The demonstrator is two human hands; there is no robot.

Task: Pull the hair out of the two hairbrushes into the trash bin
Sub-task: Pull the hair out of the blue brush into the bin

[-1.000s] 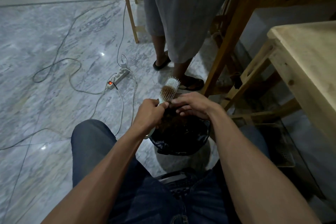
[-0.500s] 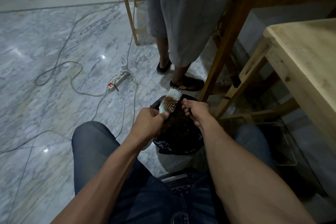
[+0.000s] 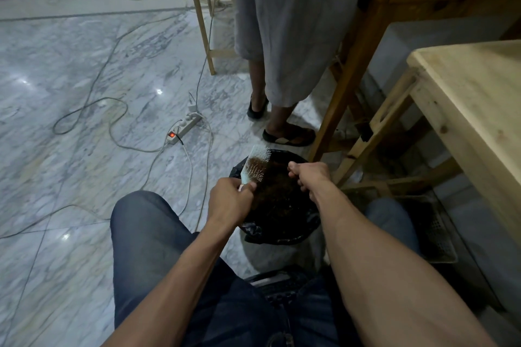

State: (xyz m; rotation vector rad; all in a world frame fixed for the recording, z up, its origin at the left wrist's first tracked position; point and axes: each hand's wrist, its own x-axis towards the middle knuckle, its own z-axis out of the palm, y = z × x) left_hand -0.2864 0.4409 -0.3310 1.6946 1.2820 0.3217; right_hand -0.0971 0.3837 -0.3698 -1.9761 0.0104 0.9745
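Note:
My left hand (image 3: pixel 229 200) grips the handle of a white hairbrush (image 3: pixel 258 162), holding it tilted over the left rim of the trash bin (image 3: pixel 277 235). Brown hair clings to the brush's bristles. The bin is lined with a black bag and holds a dark mass of hair. My right hand (image 3: pixel 310 177) hovers over the bin's right side with its fingers closed; whether it pinches hair is hidden in the dark. A second hairbrush is not in view.
A person in a grey robe and sandals (image 3: pixel 287 136) stands just beyond the bin. Wooden table legs (image 3: pixel 338 110) and a pale wooden table (image 3: pixel 479 98) crowd the right. A power strip (image 3: pixel 184 127) and cables lie on the marble floor to the left.
My right hand has pulled away from the brush to the right, over the bin. The left hand has kept hold of the brush, now lower over the bin's rim.

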